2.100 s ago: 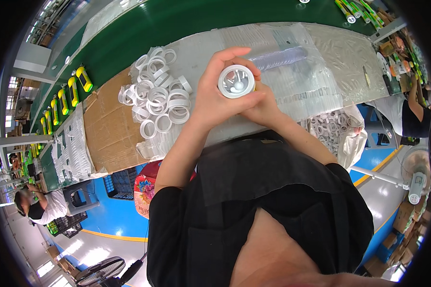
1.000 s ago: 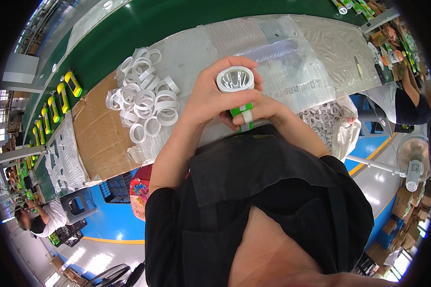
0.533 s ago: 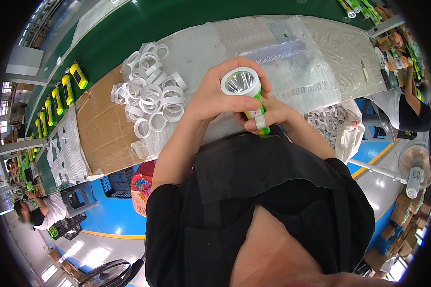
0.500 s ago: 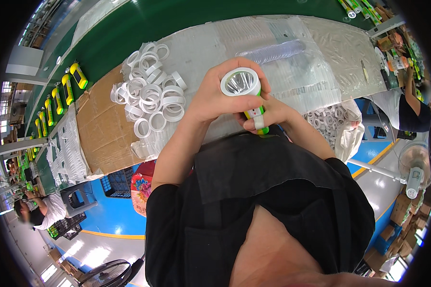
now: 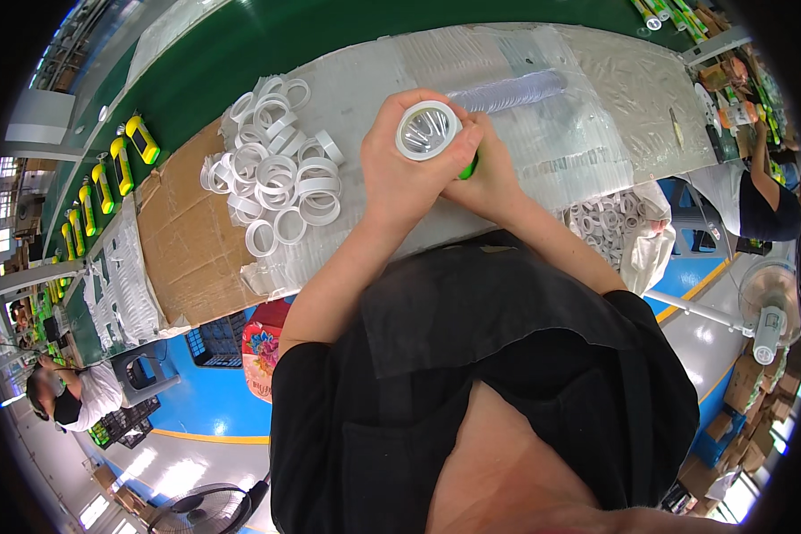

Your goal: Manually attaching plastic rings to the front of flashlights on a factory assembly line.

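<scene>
A green flashlight (image 5: 428,131) with a white ring round its shiny reflector is between my two hands above the worktable. My left hand (image 5: 393,169) is wrapped round its head, thumb and fingers at the white rim. My right hand (image 5: 491,173) closes round the body below, and only a bit of green shows there. Left of my hands lies a loose pile of white plastic rings (image 5: 278,173). Beyond them rests a long row of nested clear discs (image 5: 512,92).
Cardboard and plastic sheeting (image 5: 196,236) cover the table. Yellow-green flashlights (image 5: 123,166) line the green belt (image 5: 347,27) at left. A bag of small white rings (image 5: 607,227) hangs at the right edge. Co-workers sit at both sides. A fan (image 5: 768,307) stands right.
Both hands have moved the flashlight up and slightly left, tilting its lens toward me. My right hand has shifted up the body, now covering most of it.
</scene>
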`<state>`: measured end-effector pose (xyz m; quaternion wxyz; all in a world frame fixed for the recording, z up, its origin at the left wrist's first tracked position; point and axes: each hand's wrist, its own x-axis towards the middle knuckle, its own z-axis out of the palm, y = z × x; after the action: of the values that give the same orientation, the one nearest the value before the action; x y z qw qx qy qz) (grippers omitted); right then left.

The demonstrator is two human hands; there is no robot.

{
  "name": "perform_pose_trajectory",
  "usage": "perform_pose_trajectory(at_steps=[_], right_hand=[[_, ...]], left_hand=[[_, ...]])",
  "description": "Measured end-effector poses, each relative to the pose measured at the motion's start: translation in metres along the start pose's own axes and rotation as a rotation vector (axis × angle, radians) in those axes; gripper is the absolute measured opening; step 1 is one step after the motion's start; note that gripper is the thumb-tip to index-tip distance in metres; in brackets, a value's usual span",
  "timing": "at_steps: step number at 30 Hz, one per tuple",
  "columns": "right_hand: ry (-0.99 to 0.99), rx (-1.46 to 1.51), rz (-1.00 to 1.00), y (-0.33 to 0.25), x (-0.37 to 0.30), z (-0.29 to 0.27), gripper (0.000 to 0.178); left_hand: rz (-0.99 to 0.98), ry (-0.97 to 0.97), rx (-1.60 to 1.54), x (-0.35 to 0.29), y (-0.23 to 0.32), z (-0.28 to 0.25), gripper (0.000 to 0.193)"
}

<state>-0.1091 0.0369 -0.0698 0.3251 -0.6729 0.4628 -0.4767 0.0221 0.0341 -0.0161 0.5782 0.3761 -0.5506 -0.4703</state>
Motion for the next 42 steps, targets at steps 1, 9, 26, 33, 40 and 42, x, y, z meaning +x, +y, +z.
perform_pose_trajectory(at_steps=[1, 9, 26, 33, 40, 42], right_hand=[[0.043, -0.052, 0.003, -0.002, -0.003, -0.003, 0.058], [-0.192, 0.244, 0.161, -0.013, -0.029, -0.03, 0.063], [0.238, -0.133, 0.231, -0.056, -0.101, -0.12, 0.028], [0.189, -0.387, 0.396, -0.024, -0.13, -0.111, 0.024], [-0.035, -0.533, 0.472, -0.005, -0.135, -0.112, 0.036], [0.143, -0.34, 0.382, -0.029, -0.121, -0.101, 0.033]], left_hand=[[-0.073, 0.022, -0.124, -0.001, -0.001, 0.002, 0.034], [-0.242, -0.222, -0.293, -0.009, 0.006, 0.009, 0.032], [-0.324, -0.259, -0.262, -0.029, -0.063, 0.001, 0.043], [-0.348, -0.28, -0.158, -0.03, -0.066, 0.002, 0.037], [-0.346, -0.33, -0.144, -0.025, -0.068, 0.008, 0.043], [-0.188, -0.437, -0.252, -0.031, -0.063, 0.008, 0.057]])
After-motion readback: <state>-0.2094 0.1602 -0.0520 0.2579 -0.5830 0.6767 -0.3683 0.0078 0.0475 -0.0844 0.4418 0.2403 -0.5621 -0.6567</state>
